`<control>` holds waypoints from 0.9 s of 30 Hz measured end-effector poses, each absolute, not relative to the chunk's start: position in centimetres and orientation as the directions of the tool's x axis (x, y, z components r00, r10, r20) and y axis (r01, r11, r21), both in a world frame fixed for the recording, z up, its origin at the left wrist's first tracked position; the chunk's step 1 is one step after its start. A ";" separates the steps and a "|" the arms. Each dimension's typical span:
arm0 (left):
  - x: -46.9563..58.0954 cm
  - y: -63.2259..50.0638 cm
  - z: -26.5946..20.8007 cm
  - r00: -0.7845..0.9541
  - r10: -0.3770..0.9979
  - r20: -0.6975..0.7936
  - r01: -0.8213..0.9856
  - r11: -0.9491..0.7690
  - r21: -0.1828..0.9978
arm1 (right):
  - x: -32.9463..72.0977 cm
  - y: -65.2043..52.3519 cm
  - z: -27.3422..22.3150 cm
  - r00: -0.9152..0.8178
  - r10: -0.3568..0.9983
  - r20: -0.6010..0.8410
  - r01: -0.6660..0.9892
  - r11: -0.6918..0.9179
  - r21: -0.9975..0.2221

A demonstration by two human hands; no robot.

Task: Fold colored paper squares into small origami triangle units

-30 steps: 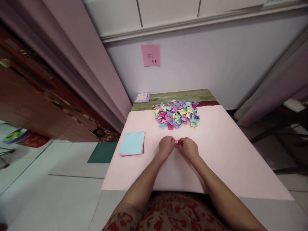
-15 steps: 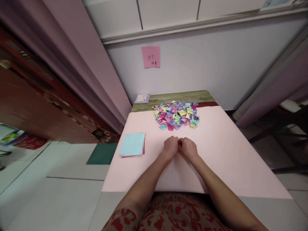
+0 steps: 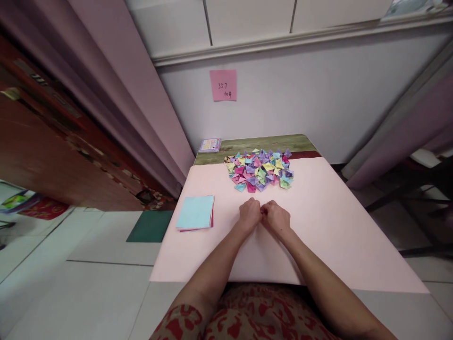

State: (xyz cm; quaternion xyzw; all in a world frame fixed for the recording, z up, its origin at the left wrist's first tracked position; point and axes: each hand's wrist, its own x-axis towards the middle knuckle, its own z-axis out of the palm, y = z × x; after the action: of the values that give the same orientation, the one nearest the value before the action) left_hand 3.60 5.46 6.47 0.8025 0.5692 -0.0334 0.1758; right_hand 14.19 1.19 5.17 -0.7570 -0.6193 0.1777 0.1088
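Note:
My left hand (image 3: pixel 250 212) and my right hand (image 3: pixel 276 216) meet over the middle of the pink-covered table (image 3: pixel 325 226), both closed with the fingers curled inward. Whatever they hold, if anything, is hidden behind the fingers and the backs of the hands. Just beyond them lies a pile of small folded paper pieces (image 3: pixel 261 171) in purple, pink, yellow, green and blue. To the left of my left hand rests a stack of square paper sheets (image 3: pixel 196 212), light blue on top with red and white edges showing beneath.
A small purple-edged packet (image 3: pixel 210 145) sits at the table's back left corner, on the bare green wood-patterned strip. A pink note (image 3: pixel 223 85) with handwriting is stuck to the wall behind. Curtains (image 3: pixel 155 89) hang at the left, beside a reddish-brown door (image 3: pixel 71 156).
The hands stay together in nearly the same place, with only slight finger movement. The view has shifted a little. The paper stack and the folded pieces lie as before.

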 end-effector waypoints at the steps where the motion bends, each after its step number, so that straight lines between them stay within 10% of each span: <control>1: 3.6 5.4 6.4 0.352 0.902 -0.250 0.924 -0.293 0.244 | 14.2 1.1 5.2 0.166 0.977 -0.133 0.908 -0.204 -0.365; 20: 3.2 5.1 5.7 0.427 0.882 -0.201 0.892 -0.374 0.255 | 15.0 1.3 4.5 0.159 0.980 -0.122 0.893 -0.195 -0.406; 27: 2.4 6.2 7.2 0.376 0.913 -0.160 0.908 -0.328 0.261 | 18.8 -1.1 2.7 0.292 0.937 0.192 0.726 -0.087 -0.682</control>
State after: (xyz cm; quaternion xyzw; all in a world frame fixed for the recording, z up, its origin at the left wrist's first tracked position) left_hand 2.43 6.17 7.23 0.8149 0.5585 0.0077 0.1548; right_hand 18.79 -1.11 2.65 -0.7219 -0.5759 0.1489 0.3536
